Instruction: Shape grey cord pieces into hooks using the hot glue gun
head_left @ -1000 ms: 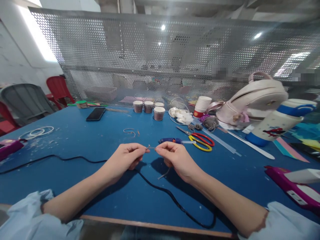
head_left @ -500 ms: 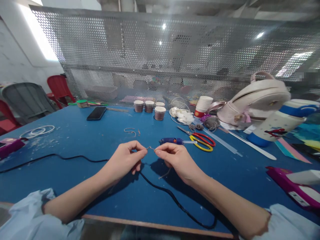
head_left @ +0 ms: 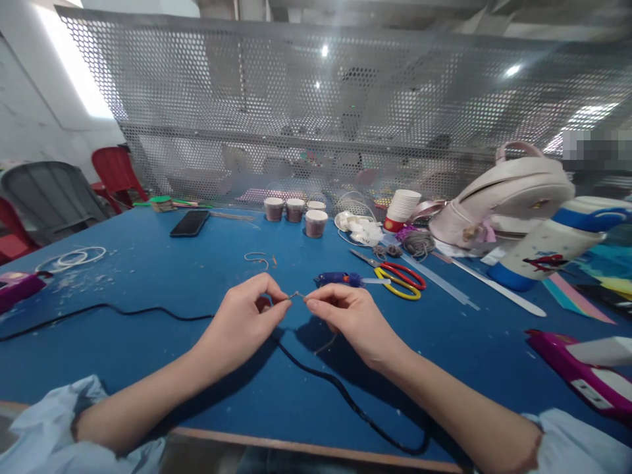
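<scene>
Over the middle of the blue table, my left hand (head_left: 251,315) pinches one end of a thin grey yarn strand (head_left: 296,294) between thumb and forefinger. A short way to the right, my right hand (head_left: 351,318) pinches the same strand, so a small kinked or knotted bit spans the gap. A loose yarn tail hangs below my right fingers. Just beyond my right hand lies a blue glue gun (head_left: 338,280) with a clear stick in it. Its black cord (head_left: 316,372) seems to run beneath my hands. Scissors (head_left: 402,276) with red and yellow handles lie beside it.
Small filled cups (head_left: 316,224) stand at the back, near a stack of paper cups (head_left: 401,210) and grey yarn (head_left: 418,243). A phone (head_left: 190,224) lies back left. Rightward are a bottle (head_left: 548,247), a bag (head_left: 508,191) and a purple tool (head_left: 582,372). A perforated screen (head_left: 316,125) borders the table.
My left hand has turned slightly, its lower fingers now tucked in behind the thumb. My right hand keeps its pinch with hardly any movement.
</scene>
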The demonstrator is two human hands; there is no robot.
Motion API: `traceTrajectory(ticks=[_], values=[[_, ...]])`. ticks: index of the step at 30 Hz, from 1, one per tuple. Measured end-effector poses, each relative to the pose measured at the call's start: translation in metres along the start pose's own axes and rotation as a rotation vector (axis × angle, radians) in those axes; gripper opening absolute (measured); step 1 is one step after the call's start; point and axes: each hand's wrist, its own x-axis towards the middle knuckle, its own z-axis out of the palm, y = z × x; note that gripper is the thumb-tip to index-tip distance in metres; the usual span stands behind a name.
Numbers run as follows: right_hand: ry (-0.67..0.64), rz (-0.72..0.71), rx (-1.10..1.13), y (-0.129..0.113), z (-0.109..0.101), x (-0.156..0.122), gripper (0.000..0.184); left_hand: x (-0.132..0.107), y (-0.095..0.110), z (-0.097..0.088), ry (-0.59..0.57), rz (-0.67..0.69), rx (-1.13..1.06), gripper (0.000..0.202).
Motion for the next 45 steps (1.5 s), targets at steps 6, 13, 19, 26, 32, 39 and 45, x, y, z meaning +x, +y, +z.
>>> traceTrajectory(ticks=[6,13,19,26,32,39,45], values=[[0.005,-0.018,-0.016,0.001,0.000,0.000,0.017,0.003,-0.001,0.000,-0.026,-0.044,-0.009,0.009],[0.009,-0.011,-0.007,0.002,-0.002,0.002,0.017,0.004,0.007,-0.004,-0.105,-0.071,-0.103,0.015],[0.020,-0.001,0.004,0.002,-0.003,0.001,0.018,0.004,0.006,-0.006,-0.130,-0.055,-0.057,0.018],[0.025,-0.021,-0.030,0.002,-0.003,0.001,0.015,0.006,0.002,-0.003,-0.111,-0.008,0.035,0.016],[0.044,-0.035,-0.082,0.002,-0.002,0.000,0.015,0.003,0.000,-0.002,-0.082,0.048,0.081,0.016],[0.064,-0.031,-0.084,0.001,-0.003,0.000,0.017,0.002,-0.002,-0.002,-0.055,0.109,0.102,0.014],[0.059,-0.035,-0.071,0.002,-0.003,0.000,0.016,0.001,-0.002,-0.002,-0.063,0.098,0.103,0.014]])
